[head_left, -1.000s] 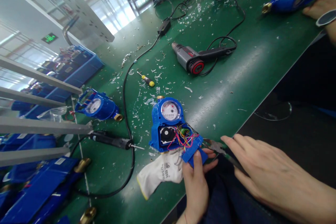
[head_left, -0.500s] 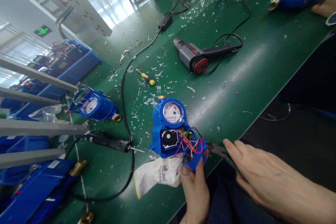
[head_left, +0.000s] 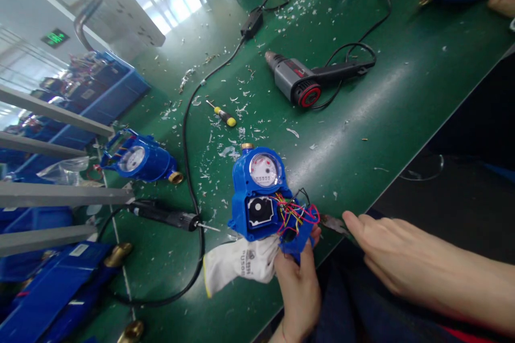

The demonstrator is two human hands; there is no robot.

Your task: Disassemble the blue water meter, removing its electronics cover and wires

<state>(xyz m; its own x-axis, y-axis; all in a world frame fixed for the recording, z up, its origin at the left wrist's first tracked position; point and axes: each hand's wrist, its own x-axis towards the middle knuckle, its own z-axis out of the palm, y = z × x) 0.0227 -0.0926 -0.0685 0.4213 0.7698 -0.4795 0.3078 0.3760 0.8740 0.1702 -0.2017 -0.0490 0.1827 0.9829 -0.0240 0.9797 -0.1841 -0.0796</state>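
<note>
A blue water meter [head_left: 241, 201] with a round dial lies on the green table, its lower compartment uncovered. Pink, yellow, black and white wires [head_left: 295, 211] run from it to a small blue plastic part, likely its cover [head_left: 295, 245]. My left hand [head_left: 300, 284] is closed on that blue cover at the table's edge. In my right hand [head_left: 386, 246] is a pair of pliers [head_left: 335, 225], the jaws pointing left beside the wires. Whether the jaws touch a wire cannot be made out. A white work glove [head_left: 245, 262] lies just below the meter.
A heat gun [head_left: 295, 80], a yellow-black screwdriver [head_left: 223, 115] and an electric screwdriver [head_left: 164, 215] with a black cable lie around. Another water meter [head_left: 140, 158] stands left, near metal rack bars [head_left: 60, 193]. Another person's hand [head_left: 505, 4] is at the upper right.
The view has shifted slightly. A black wire loop now stands up higher near the meter, and the cover in my left hand has turned a little. My right hand keeps the pliers near the wires.
</note>
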